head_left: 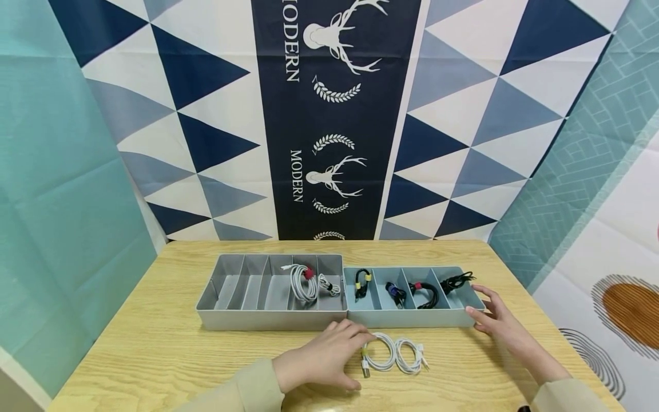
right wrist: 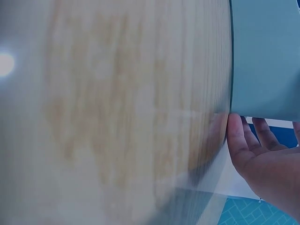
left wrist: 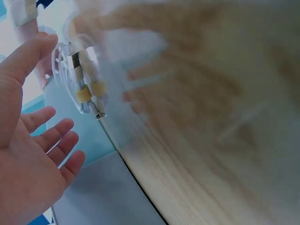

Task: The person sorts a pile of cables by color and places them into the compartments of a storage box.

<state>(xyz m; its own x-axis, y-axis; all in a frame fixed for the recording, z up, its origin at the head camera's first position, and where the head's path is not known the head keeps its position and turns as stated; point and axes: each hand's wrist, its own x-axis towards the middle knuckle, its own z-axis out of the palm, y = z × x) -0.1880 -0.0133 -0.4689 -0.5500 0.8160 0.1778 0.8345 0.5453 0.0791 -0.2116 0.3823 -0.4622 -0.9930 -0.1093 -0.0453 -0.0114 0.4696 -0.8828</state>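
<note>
My left hand (head_left: 329, 356) hovers over the table just left of a coiled white USB cable (head_left: 380, 352). In the left wrist view its fingers are loosely spread, and nothing lies in the palm. The cable has a yellow tie (left wrist: 83, 94) and a metal USB plug (left wrist: 74, 61). Another white coil (head_left: 409, 356) lies to its right. At the right end of the light blue divided box (head_left: 412, 318) is my right hand (head_left: 501, 326). Its thumb and fingertips touch the box's end near the front corner, with the fingers fairly straight in the right wrist view.
A grey divided box (head_left: 273, 320) adjoins the blue one. It holds a white cable with a red tie (head_left: 305, 283) and a smaller white bundle (head_left: 329, 284). Dark cables (head_left: 424, 294) sit in the blue box's compartments, one sticking out over the right rim. A patterned cloth hangs behind the table.
</note>
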